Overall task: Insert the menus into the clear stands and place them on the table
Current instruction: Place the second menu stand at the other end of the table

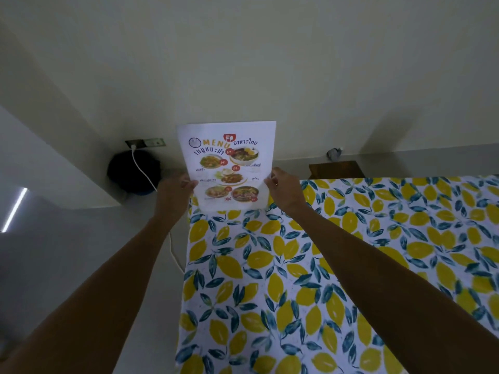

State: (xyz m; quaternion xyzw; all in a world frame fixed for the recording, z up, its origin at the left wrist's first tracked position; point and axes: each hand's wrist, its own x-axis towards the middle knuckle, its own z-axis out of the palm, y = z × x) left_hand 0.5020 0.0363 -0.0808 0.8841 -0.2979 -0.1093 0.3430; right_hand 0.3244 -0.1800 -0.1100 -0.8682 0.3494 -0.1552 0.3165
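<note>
A white menu sheet (228, 163) with food pictures stands upright at the far left corner of the table (351, 265), which wears a lemon-patterned cloth. My left hand (175, 193) pinches its left edge and my right hand (283, 190) pinches its right edge. The sheet's lower edge meets the cloth. I cannot tell whether a clear stand surrounds the sheet; none shows distinctly.
A black round object (133, 171) sits on the floor by the wall, with a white cable (143, 171) running from a wall socket (145, 143) down past the table's left edge. A brown wooden piece (336, 170) lies beyond the table's far edge.
</note>
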